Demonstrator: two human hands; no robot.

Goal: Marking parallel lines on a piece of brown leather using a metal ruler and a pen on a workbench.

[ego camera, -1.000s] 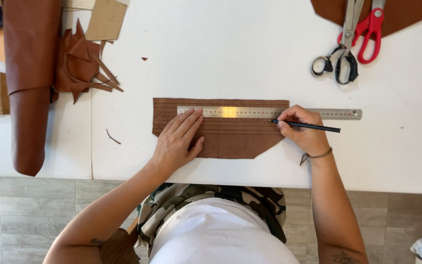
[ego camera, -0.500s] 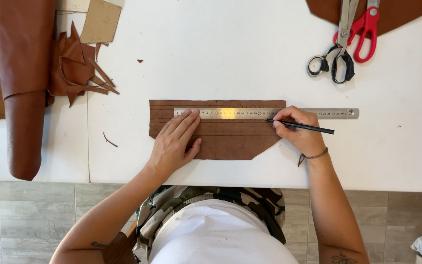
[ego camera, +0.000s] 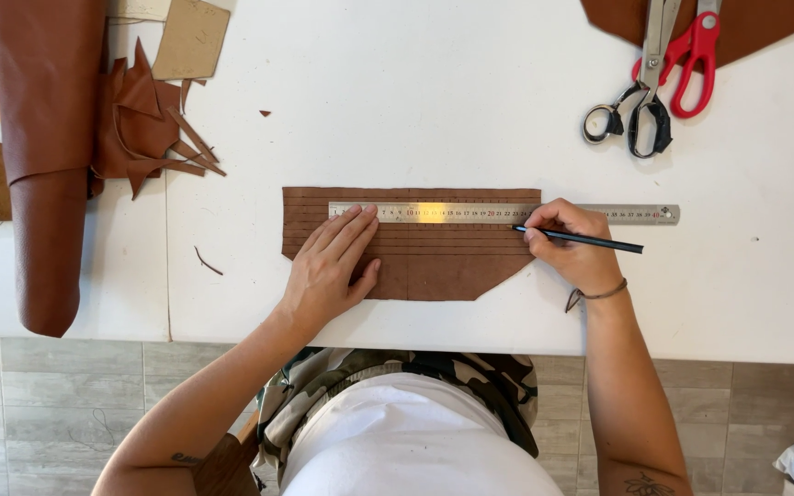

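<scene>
Now the left hand lies flat and open on the leather piece, with the fingers spread and pointing up and to the right. Its fingertips touch the lower edge of the steel ruler near the left end and press it down. The right hand is closed around a dark pencil. The tip of the pencil points to the left and meets the leather just below the ruler, near the right edge of the piece. A thin cord bracelet is around the right wrist.

The leather piece is brown and lies on the white table, near the front edge, straight before the person. Several thin lines run along its length. Its lower right corner is cut in a slant. The ruler lies across the upper part of the piece, and its right end goes out over the bare table.

Far right at the top, two scissors lie together, one with red handles, partly on another brown leather sheet. At the left, a leather roll lies beside some scraps.
</scene>
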